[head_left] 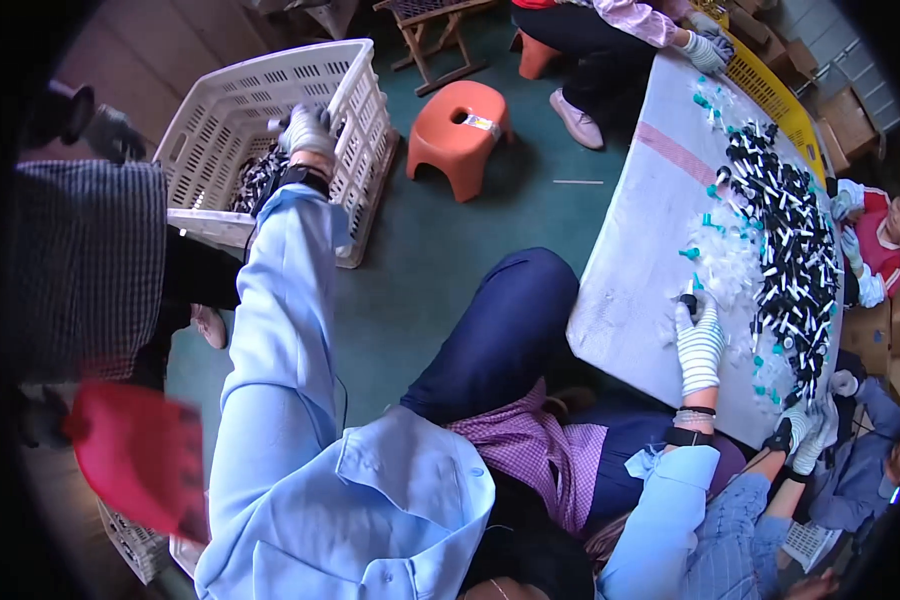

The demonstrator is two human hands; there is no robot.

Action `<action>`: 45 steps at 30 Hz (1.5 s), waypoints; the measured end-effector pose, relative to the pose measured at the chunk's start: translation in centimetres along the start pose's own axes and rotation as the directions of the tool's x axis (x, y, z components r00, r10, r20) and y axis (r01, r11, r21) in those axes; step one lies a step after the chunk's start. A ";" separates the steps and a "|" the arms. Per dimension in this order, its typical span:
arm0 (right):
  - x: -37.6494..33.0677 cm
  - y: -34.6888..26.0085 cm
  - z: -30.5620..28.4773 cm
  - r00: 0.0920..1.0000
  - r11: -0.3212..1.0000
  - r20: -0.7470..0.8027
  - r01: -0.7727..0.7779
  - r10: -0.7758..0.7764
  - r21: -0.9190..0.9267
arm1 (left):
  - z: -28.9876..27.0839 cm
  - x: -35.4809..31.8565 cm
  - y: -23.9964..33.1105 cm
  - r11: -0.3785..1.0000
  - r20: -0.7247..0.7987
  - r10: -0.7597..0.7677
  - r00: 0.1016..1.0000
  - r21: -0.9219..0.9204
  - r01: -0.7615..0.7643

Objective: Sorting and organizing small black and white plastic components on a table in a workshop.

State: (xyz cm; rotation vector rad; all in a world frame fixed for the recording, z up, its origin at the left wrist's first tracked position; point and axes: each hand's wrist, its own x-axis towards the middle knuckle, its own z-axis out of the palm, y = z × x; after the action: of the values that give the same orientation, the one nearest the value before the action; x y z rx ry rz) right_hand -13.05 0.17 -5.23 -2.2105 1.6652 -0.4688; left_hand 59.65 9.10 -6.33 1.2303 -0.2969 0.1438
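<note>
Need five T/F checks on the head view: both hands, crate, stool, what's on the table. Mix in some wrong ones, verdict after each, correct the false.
1. The left hand is at the white crate. True.
2. The right hand is bare. False: it wears a striped glove.
3. Black-and-white pieces lie heaped on the table. True.
4. Someone is sitting on the orange stool between the white crate and the table. False: nobody sits on the orange stool.
5. The yellow basket stands on the floor beside the white crate. False: the yellow basket is along the table's edge, at upper right in the picture.
</note>
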 end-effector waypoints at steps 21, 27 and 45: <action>-3.0 -5.4 -8.3 0.986 0.797 0.151 -0.150 0.075 0.585 | 17.4 -47.2 21.8 0.849 0.842 0.164 -0.513 -0.386 -0.361; -5.3 -4.9 -8.3 0.937 0.747 0.021 -0.292 0.350 0.598 | 16.8 -50.3 17.1 0.967 0.935 0.196 -0.294 -0.235 -0.102; -5.4 -2.2 -0.6 0.978 0.977 -0.181 -0.134 0.104 -0.165 | 17.6 -52.5 15.7 0.893 0.885 -0.294 -0.362 0.389 0.225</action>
State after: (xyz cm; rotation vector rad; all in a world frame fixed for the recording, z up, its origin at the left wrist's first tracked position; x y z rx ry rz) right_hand -12.91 5.92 -4.03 -2.2291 1.9881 -0.5107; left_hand 2.84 0.42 -2.58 1.1072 -1.5093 -1.5542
